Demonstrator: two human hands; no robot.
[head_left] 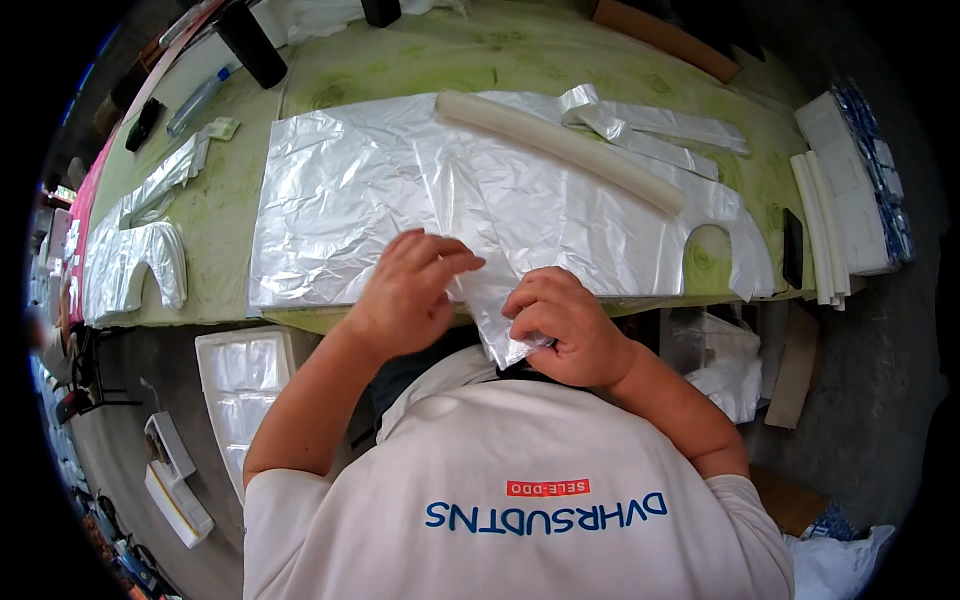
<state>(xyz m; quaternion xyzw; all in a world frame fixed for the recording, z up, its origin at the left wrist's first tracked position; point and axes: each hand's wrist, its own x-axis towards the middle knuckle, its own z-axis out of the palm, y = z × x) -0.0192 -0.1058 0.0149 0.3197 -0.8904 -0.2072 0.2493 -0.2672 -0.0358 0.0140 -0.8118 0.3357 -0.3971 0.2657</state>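
Note:
A wide stack of thin, shiny clear-white plastic aprons [350, 210] lies across the table, with an arched cut-out at its right end. At the near edge, a folded piece of plastic film [490, 318] hangs down over the side toward my lap. My right hand [565, 325] is closed on this film, pinching it between thumb and bent fingers. My left hand [410, 290] hovers just left of the film; its fingers are bent but apart, and nothing shows in them. A long whitish tube [560, 150] rests diagonally on top of the aprons.
More plastic aprons [135, 265] lie at the table's left end. A clear bottle [198, 103], a black cylinder [250, 45] and a dark phone [792, 248] sit on the green tablecloth [380, 62]. White packs [850, 180] stand at right. Below left is a white box of packets [245, 375].

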